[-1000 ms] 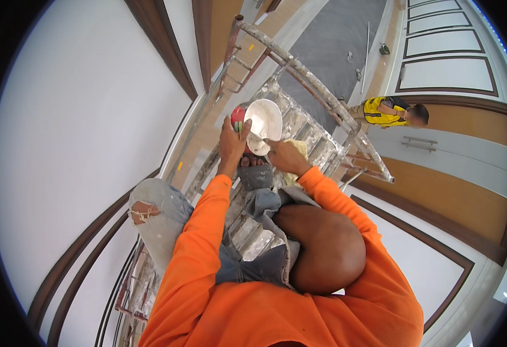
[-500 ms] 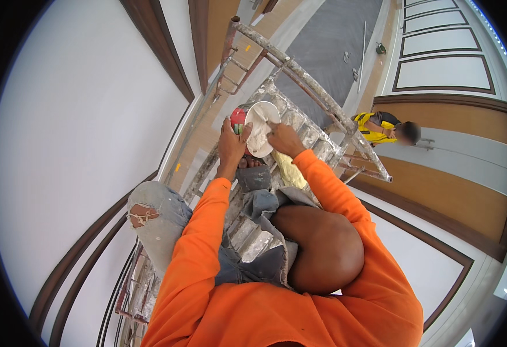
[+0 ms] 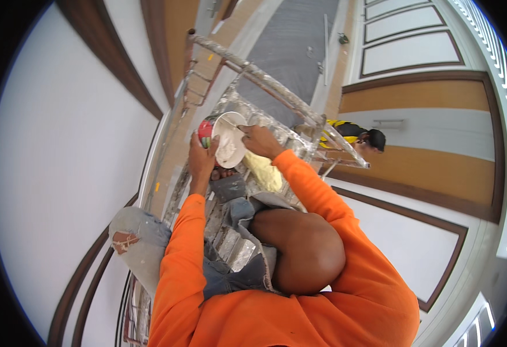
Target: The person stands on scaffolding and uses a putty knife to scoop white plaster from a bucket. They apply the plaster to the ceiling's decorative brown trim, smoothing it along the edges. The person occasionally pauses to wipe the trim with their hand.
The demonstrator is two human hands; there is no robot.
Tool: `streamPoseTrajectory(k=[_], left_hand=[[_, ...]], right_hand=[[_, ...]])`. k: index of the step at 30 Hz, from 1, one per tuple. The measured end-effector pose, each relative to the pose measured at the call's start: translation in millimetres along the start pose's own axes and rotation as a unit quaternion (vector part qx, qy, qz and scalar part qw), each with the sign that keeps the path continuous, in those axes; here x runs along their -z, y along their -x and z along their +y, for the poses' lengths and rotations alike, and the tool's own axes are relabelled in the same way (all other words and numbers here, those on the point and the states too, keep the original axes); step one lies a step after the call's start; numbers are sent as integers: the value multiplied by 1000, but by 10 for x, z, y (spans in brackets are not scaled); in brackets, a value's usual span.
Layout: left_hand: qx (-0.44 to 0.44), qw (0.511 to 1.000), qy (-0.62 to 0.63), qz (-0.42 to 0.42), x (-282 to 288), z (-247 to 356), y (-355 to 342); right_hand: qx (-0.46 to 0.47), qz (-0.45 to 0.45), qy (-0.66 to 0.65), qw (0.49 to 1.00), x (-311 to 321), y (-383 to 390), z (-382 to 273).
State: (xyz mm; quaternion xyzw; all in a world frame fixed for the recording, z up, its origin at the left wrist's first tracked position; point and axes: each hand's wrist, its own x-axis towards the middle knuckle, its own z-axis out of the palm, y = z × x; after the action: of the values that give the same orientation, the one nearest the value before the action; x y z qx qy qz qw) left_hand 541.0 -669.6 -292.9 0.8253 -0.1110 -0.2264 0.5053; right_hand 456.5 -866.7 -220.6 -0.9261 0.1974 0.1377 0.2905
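Observation:
My left hand (image 3: 203,157) grips the side of a tilted red bucket (image 3: 206,128), fingers near its rim. White paste (image 3: 228,149) coats the inside, which faces me. At the opposite rim, my right hand (image 3: 261,141) is closed round the end of a thin pale tool (image 3: 230,122) that reaches into the bucket; its kind is hard to make out. A crumpled pale yellow bag (image 3: 264,173) lies below my right hand. My bare toes (image 3: 223,173) show just under the bucket, beside a dark grey piece (image 3: 229,188).
I sit on a paint-spattered scaffold platform (image 3: 234,247). A metal guard rail (image 3: 276,87) crosses its far side. A white wall (image 3: 74,156) rises at my left. Beyond the rail, lower down, a person in yellow and black (image 3: 349,133) bends forward near a door.
My view has turned, so the scene sits further left. The right hand has drawn back slightly toward the bucket's rim, and the person beyond the rail has bent lower.

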Motion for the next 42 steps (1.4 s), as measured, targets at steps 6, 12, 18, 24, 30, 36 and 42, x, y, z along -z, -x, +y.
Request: streamPoseTrajectory(k=[6,12,18,24,30,36,42], left_hand=[[16,997,10,77,-43,-157,8],[-4,999,-10,37,-45,-42,10],[25,1000,0,12,-10,26,21],[21,1000,4,18,27,-27,70],[0,999,-16,28,-62,41,38],[7,1000,-15,17,-53,56,70],[22,1000,-11,17,-8,-14,14]], right_hand=[[5,-63,-6,998,-303,451,-285],[-76,-48,-5,996,-527,532,-189],[49,-16,21,998,-549,443,55],[-26,-102,-78,991,-72,479,-442],[-2,-74,29,997,-713,466,71],[-33,-48,30,998,-505,421,150],[-134,-142,-149,969,57,460,-380]])
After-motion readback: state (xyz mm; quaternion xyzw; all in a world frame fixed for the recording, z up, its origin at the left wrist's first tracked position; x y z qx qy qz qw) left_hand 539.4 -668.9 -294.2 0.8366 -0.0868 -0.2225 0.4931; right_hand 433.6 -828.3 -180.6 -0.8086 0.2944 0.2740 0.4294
